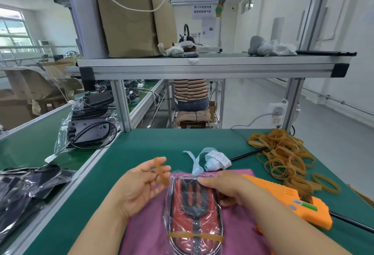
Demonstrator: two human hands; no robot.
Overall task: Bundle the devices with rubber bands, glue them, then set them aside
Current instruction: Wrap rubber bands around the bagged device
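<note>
A red and black device [194, 210] in a clear plastic bag lies on a purple cloth [145, 234] in front of me. One rubber band [195, 237] is wrapped across its near end. My right hand [224, 188] grips the device's far end, thumb on top. My left hand [141, 183] hovers just left of the device, palm up, with a second rubber band [160, 170] stretched over its spread fingers. An orange glue gun [293, 200] rests on the table to the right of my right hand.
A heap of loose rubber bands [283, 157] covers the right side of the green table [153, 145]. A roll of labels with blue backing [214, 160] lies beyond the cloth. Bagged black devices [89, 133] sit on the left bench. A person [190, 94] sits beyond the overhead shelf [202, 68].
</note>
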